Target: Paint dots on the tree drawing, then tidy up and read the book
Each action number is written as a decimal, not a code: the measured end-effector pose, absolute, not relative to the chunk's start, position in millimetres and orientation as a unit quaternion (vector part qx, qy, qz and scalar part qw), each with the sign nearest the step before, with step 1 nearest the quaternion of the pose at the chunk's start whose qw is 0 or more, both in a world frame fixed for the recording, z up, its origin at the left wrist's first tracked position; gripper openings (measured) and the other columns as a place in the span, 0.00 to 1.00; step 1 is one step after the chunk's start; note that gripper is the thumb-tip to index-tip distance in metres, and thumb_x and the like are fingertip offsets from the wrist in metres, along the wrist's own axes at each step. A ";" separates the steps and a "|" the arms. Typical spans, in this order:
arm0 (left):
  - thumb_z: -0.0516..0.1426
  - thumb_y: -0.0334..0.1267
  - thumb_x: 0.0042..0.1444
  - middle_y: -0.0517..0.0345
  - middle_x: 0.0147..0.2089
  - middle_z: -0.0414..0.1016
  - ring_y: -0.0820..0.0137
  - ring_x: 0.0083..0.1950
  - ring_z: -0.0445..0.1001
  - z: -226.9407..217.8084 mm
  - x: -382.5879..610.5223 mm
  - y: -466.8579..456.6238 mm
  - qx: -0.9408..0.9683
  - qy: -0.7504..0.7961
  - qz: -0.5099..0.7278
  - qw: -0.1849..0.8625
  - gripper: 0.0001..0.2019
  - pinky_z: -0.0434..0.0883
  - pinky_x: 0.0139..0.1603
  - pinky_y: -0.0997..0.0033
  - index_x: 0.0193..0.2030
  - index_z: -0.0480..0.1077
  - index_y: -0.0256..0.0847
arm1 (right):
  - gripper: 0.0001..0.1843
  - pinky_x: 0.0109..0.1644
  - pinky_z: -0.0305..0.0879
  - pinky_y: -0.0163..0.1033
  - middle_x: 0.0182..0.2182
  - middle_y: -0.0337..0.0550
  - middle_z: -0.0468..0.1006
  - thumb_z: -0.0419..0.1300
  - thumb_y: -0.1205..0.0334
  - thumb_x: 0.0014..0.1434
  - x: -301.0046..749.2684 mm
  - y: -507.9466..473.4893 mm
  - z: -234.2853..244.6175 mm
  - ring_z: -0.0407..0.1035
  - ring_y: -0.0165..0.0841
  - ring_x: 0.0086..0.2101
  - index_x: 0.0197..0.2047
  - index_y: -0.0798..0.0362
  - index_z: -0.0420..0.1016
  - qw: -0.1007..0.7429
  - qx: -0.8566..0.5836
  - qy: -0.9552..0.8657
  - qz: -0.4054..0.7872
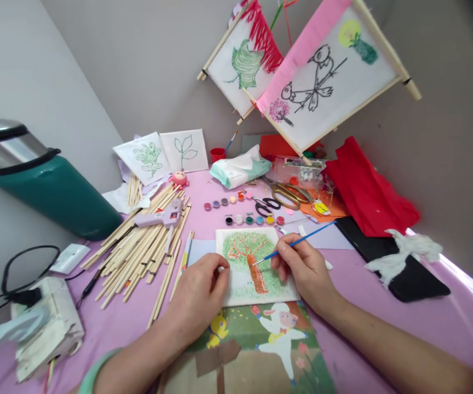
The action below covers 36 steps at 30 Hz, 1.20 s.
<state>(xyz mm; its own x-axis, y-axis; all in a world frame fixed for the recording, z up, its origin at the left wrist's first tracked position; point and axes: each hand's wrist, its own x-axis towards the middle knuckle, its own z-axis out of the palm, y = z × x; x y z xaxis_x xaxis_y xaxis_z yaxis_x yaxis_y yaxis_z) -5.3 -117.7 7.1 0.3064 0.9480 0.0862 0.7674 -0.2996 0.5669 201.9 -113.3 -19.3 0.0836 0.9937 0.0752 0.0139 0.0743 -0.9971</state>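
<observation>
With my right hand [303, 269] pinching the brush [313, 234], I'm wanting light strokes (can't tell if left hand [204, 284] is gripping).

2 hands [206, 282], 12 paint pots [249, 220], seemingly 2 scissors [267, 203].

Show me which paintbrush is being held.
The slim, blue-handled paintbrush, gripped by the fingers of the right hand; the other paintbrush leans out of the small red cup.

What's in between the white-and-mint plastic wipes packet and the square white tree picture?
Two rows of small, round, coloured paint pots and black-handled scissors lie between the packet and the tree picture, in the head view.
</observation>
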 end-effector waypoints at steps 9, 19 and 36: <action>0.48 0.28 0.56 0.57 0.34 0.69 0.71 0.30 0.67 7.2 -5.9 -118.8 0.799 0.526 0.206 0.206 0.11 0.62 0.31 0.71 0.37 0.71 0.40 | 0.13 0.22 0.58 0.31 0.21 0.36 0.74 0.53 0.53 0.63 204.2 -115.9 -27.2 0.63 0.25 0.18 0.33 0.53 0.64 0.515 -0.467 -0.541 0.473; 0.50 0.30 0.58 0.59 0.32 0.69 0.73 0.28 0.68 6.2 -6.6 -116.6 0.777 0.533 0.239 0.234 0.08 0.63 0.29 0.73 0.36 0.70 0.40 | 0.16 0.21 0.57 0.31 0.19 0.37 0.73 0.51 0.50 0.63 207.5 -118.8 -24.4 0.62 0.25 0.17 0.31 0.53 0.65 0.472 -0.469 -0.571 0.480; 0.50 0.30 0.59 0.56 0.37 0.69 0.70 0.35 0.69 1.8 -7.2 -116.2 0.790 0.526 0.205 0.238 0.08 0.64 0.33 0.70 0.40 0.69 0.40 | 0.13 0.23 0.55 0.32 0.23 0.38 0.73 0.48 0.55 0.66 212.6 -123.0 -32.1 0.61 0.26 0.20 0.36 0.53 0.68 0.430 -0.456 -0.614 0.480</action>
